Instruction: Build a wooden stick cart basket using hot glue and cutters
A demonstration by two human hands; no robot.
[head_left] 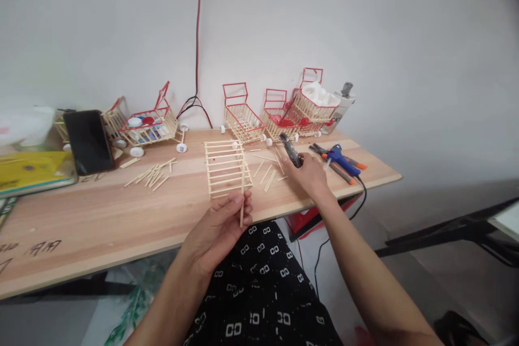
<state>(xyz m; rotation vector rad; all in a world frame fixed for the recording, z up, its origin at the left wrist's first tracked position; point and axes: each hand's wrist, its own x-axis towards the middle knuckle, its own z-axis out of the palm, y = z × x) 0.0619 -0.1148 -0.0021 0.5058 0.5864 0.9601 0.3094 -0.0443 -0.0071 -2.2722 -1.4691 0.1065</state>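
Observation:
My left hand pinches a thin wooden stick near its lower end. The stick points away from me, over the right side of a ladder-like wooden stick frame on the table. To the right, my right hand is closed around a dark, shiny tool whose kind I cannot make out. Short cut sticks lie between the frame and that hand. Just beyond it rest a blue glue gun and pliers with orange handles.
Along the wall stand small stick shopping carts with red handles, one behind the frame and another holding caps. A phone leans at left, near a stick pile. A bottle stands at the back right of the wooden table.

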